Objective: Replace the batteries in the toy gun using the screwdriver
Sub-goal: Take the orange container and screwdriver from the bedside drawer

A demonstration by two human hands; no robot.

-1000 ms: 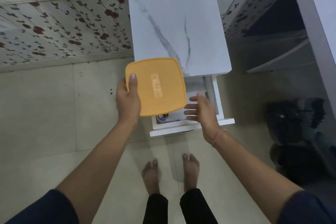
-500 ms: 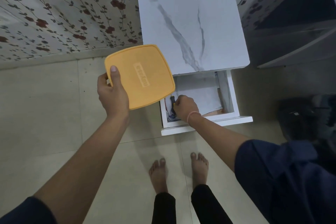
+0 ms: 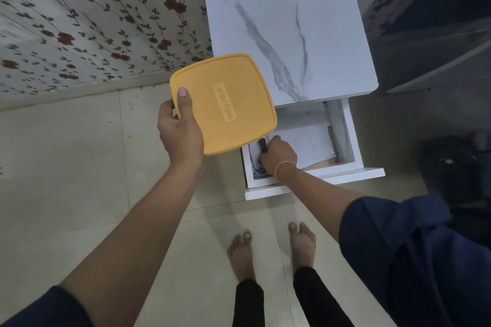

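A tiled floor (image 3: 66,167) and floral wall (image 3: 93,21) frame a white marble-topped table (image 3: 287,21) whose drawer (image 3: 318,180) stands pulled out. Inside it, the right hand (image 3: 280,154) has its fingers (image 3: 275,140) clamped round a dark handle (image 3: 262,144), likely the screwdriver. 1 second ago that hand hovered flat above the drawer, so the tool is only now being seized. Papers (image 3: 305,143) lie just beside it. The left hand (image 3: 180,135) pinches a yellow lid (image 3: 225,103) (or a shallow box, I cannot tell) by its edge, thumb on top. The toy gun is nowhere in view, so the task has barely begun.
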